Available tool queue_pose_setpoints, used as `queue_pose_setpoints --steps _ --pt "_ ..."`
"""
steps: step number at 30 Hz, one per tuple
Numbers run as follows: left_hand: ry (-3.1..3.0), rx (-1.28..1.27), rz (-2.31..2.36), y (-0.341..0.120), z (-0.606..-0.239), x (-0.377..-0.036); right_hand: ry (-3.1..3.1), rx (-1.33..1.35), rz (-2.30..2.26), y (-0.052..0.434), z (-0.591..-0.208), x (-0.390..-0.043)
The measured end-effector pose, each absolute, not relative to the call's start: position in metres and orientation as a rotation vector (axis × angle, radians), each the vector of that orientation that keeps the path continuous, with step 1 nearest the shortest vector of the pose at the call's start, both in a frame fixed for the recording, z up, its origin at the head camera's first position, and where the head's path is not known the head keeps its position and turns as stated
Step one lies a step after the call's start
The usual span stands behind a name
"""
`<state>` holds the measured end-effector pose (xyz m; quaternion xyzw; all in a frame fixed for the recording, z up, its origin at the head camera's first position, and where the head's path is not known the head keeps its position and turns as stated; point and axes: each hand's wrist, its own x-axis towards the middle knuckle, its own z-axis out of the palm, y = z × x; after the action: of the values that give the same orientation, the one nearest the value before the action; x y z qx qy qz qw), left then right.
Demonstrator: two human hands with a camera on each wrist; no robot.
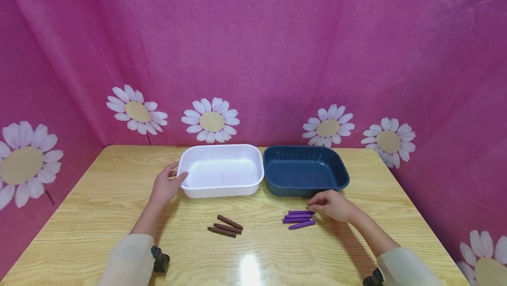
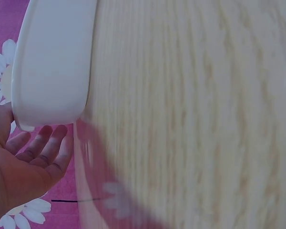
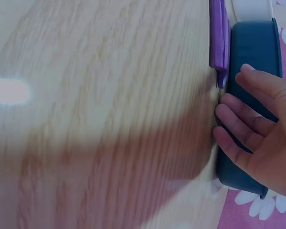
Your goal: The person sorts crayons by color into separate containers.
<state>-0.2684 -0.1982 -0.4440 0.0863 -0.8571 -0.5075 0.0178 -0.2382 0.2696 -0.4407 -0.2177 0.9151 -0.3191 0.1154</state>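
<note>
A: Left hand (image 1: 165,185)?
B: Rests at the left end of the white tub (image 1: 222,170), thumb against the rim, fingers (image 2: 46,148) loose, grasping nothing.
A: Right hand (image 1: 332,204)?
B: Just before the blue tub (image 1: 305,170), fingers (image 3: 238,126) relaxed, tips at the purple sticks (image 1: 299,218) lying on the surface (image 1: 99,207).
A: Others?
B: Brown sticks (image 1: 225,226) lie before the white tub.

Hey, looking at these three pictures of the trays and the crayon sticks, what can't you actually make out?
- Left hand: head view hides its fingertips behind the white tray; something brown shows there, unidentifiable.
- Right hand: whether it touches the purple sticks is unclear; its fingers cover their ends.
- Brown sticks: too small to identify; absent from both wrist views.
- Blue tray: right wrist view cuts it off, hand covers part.
- Left wrist view: blurred table.
</note>
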Motion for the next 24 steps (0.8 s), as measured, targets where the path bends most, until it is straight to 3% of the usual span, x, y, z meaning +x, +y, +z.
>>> queue_pose_setpoints --steps 24 --pt "-2.654 0.351 -1.569 -0.192 -0.443 -0.268 2.833 -0.698 -0.858 0.254 -0.455 -0.239"
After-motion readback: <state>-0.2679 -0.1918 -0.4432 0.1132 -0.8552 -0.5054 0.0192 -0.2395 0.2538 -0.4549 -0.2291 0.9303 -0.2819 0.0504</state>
